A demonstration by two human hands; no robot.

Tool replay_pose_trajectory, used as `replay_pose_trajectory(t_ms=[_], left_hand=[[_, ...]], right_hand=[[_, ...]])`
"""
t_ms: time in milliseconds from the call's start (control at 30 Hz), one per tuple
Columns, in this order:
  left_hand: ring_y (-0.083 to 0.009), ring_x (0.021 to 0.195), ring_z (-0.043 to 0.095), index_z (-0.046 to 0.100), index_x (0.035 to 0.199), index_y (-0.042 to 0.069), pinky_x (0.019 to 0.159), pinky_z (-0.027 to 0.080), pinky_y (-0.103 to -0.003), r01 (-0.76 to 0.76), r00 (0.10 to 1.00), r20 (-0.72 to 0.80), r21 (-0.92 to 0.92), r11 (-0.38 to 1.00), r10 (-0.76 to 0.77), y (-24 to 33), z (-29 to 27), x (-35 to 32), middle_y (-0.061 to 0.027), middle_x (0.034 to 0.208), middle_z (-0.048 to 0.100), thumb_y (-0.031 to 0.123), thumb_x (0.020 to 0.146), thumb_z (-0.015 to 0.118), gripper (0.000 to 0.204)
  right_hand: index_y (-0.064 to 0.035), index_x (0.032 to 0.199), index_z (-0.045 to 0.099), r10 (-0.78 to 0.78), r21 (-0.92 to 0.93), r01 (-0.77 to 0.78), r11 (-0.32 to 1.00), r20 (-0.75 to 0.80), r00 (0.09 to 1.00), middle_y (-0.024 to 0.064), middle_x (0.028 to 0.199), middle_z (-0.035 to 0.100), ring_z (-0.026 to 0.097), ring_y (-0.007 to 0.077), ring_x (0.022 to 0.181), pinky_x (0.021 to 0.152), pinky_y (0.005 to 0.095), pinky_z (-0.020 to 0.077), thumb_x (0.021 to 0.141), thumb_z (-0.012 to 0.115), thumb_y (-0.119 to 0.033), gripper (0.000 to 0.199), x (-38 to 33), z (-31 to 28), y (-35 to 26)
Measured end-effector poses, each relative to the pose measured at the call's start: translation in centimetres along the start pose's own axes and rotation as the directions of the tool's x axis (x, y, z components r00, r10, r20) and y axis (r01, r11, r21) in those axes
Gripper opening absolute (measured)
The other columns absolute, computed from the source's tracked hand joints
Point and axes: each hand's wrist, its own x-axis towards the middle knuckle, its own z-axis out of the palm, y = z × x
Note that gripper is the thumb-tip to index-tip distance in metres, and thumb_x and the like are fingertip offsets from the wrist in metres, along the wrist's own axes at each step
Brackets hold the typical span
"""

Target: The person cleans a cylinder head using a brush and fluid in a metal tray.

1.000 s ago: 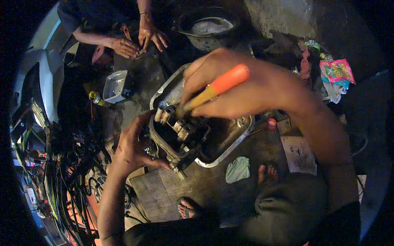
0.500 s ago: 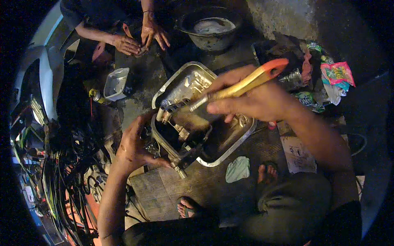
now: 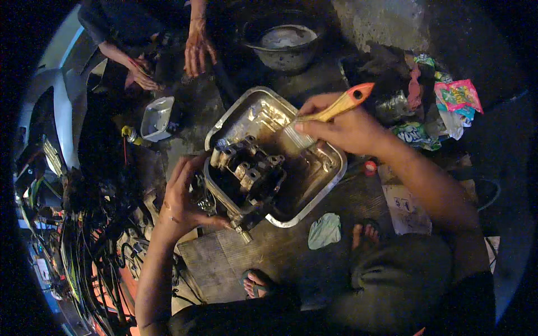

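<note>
Right hand (image 3: pixel 342 130) up over the far half of the tray, fingers (image 3: pixel 314 127) pinched tight around a paintbrush (image 3: pixel 330 109), its wooden handle with the orange tip angling up and away to the right, the bristle end dipping down toward the tray floor. Left hand (image 3: pixel 182 196) is at the near-left side, fingers spread and curled against the dark engine part (image 3: pixel 249 173), thumb hooked under its lower corner, steadying it. That part sits tilted in the left half of the dented metal tray (image 3: pixel 330 173), hard against the tray's left rim, a brass-coloured stub poking out over the near edge. To its right, the tray floor lies bare and wet-looking, and that is where the brush has room. The tray rests on a worn wooden board (image 3: pixel 246 257) on the floor; a pale rag (image 3: pixel 325 231) lies just off its near-right corner, beside a sandalled foot. Left of the tray, a small plastic tub (image 3: pixel 157 116). Beyond it, a dark metal bowl (image 3: pixel 283 42), and another person's hands (image 3: pixel 196 50) rest on the ground. Tangled cables (image 3: pixel 95 246) crowd the left; crumpled wrappers (image 3: pixel 457 98) crowd the far right.
</note>
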Motion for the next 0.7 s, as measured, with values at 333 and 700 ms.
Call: replay_pose_trajectory(t_ms=[333,700], left_hand=[[-0.0181,0.097,0.056,0.049,0.125,-0.001,0.088,0.046,-0.031,0.359,0.876,-0.008,-0.656,0.664,-0.482,-0.1,-0.5,-1.0,-0.0121,0.113,0.059,0.034,0.065,0.085,0.078],[-0.0224,0.102,0.059,0.058,0.118,-0.003,0.082,0.049,-0.034,0.730,0.636,0.554,-0.657,0.187,-0.537,1.0,2.2,0.5,-0.0130,0.112,0.063,0.046,0.086,0.063,0.058]], right_hand=[[-0.0043,0.092,0.062,-0.045,-0.306,0.006,0.952,-0.122,0.991,0.0102,0.076,0.066,0.063,0.0215,0.069,0.063,0.0351,0.0491,0.082,0.065,-0.028,0.026,0.0,1.4,2.6],[-0.0016,0.087,0.063,-0.129,-0.407,0.061,0.911,-0.143,0.981,0.0055,0.076,0.065,0.059,0.0100,0.069,0.062,0.0265,0.0471,0.081,0.069,-0.018,0.019,-0.2,1.1,2.5]])
